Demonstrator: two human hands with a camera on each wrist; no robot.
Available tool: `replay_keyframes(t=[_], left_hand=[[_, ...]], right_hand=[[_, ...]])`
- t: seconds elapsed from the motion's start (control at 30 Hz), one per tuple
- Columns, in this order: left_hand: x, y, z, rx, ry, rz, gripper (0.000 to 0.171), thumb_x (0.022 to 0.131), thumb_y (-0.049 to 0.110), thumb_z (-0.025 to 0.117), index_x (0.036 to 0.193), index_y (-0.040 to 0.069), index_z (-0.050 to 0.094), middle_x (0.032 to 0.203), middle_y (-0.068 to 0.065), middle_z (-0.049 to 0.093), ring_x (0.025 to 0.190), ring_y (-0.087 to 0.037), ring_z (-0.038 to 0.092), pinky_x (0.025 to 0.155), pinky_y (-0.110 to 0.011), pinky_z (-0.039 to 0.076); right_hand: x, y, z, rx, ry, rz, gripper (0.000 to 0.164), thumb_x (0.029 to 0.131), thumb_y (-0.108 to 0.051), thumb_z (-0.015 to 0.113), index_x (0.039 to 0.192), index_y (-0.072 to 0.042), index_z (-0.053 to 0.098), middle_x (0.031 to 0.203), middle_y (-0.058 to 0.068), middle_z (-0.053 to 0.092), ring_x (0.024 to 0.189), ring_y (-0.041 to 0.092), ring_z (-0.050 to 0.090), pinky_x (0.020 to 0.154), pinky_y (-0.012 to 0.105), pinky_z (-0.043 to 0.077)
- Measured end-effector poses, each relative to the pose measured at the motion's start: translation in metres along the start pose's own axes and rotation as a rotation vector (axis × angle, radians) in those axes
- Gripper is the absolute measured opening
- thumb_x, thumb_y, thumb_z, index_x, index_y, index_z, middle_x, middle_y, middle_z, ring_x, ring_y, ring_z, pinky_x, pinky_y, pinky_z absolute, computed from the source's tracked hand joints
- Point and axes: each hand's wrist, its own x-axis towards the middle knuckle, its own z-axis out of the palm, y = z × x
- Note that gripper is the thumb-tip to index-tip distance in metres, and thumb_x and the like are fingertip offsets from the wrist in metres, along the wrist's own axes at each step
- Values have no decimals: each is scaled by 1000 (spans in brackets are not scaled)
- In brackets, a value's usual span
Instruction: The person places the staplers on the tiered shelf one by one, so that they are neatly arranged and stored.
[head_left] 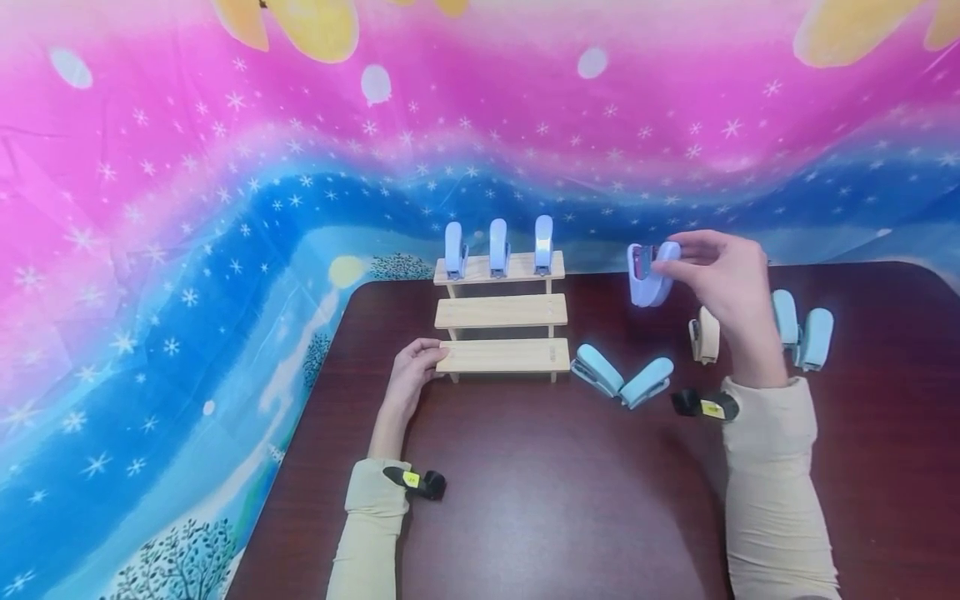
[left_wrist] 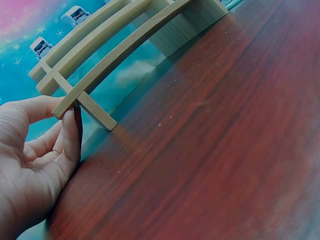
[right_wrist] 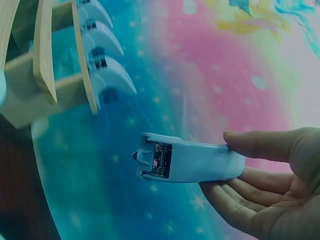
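Observation:
A three-tier wooden rack (head_left: pixel 501 357) stands on the table. My left hand (head_left: pixel 415 372) pinches the left end of its lowest shelf between thumb and fingers, as the left wrist view (left_wrist: pixel 42 150) also shows. Raised to the right of the rack, my right hand (head_left: pixel 723 271) pinches a lavender stapler (head_left: pixel 651 279) by one end; it hangs above the table, tilted. In the right wrist view the held stapler (right_wrist: pixel 192 161) lies between thumb and fingers. Three lavender staplers stand in a row on the top shelf, the rightmost one (head_left: pixel 544 246) near its end.
Two mint staplers (head_left: pixel 647 383) lie in a V beside the rack's lower right. A cream stapler (head_left: pixel 705 336) and two more mint staplers (head_left: pixel 816 340) stand around the right forearm. A patterned cloth (head_left: pixel 225 208) hangs behind the dark wooden table (head_left: pixel 540 500).

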Motion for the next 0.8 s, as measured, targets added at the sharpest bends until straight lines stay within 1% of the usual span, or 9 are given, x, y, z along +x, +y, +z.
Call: replay_keyframes(t=[0.07, 0.13, 0.23, 0.3, 0.43, 0.57, 0.8], left_hand=[[0, 0, 0, 4, 2, 2, 22, 93, 2, 71, 112, -6, 62, 87, -1, 69, 73, -12, 66, 67, -24, 54], [0, 1, 0, 7, 3, 2, 23, 93, 2, 71, 112, -6, 62, 86, -1, 69, 73, -11, 66, 67, -24, 54], [0, 1, 0, 13, 1, 0, 25, 93, 2, 72, 113, -7, 61, 85, 0, 69, 73, -11, 65, 67, -23, 54], [1, 1, 0, 16, -1, -1, 26, 92, 2, 72, 114, -7, 61, 86, 0, 69, 73, -10, 65, 67, -23, 54], [0, 0, 0, 22, 3, 5, 25, 93, 3, 72, 114, -6, 61, 88, -1, 68, 74, -11, 65, 68, -23, 54], [0, 0, 0, 19, 10, 8, 22, 93, 3, 72, 111, -5, 62, 90, -3, 68, 73, -12, 66, 67, -24, 54], [0, 0, 2, 17, 13, 11, 21, 92, 2, 71, 110, -4, 63, 89, -4, 68, 73, -12, 65, 67, -24, 54]], right_hand=[[1, -3, 8, 19, -10, -16, 59, 91, -40, 80, 138, -7, 65, 127, 19, 68, 113, 25, 66, 94, 36, 51], [2, -6, 16, 44, -23, -35, 56, 91, -36, 81, 135, -6, 67, 125, 20, 69, 110, 24, 67, 92, 35, 51], [2, -11, 28, 74, -42, -56, 53, 90, -31, 83, 132, -4, 68, 122, 21, 71, 108, 25, 67, 90, 33, 50], [2, -15, 35, 79, -54, -62, 51, 89, -29, 84, 131, -3, 69, 120, 22, 71, 108, 27, 67, 91, 35, 49], [1, -20, 52, 58, -79, -82, 49, 88, -26, 84, 128, -1, 70, 117, 22, 73, 109, 33, 69, 92, 43, 50], [1, -21, 70, 23, -90, -115, 46, 88, -21, 84, 125, 2, 71, 112, 23, 74, 104, 36, 72, 92, 47, 52], [2, -19, 97, -16, -90, -144, 40, 88, -16, 83, 121, 4, 72, 107, 23, 75, 98, 35, 73, 86, 45, 55]])
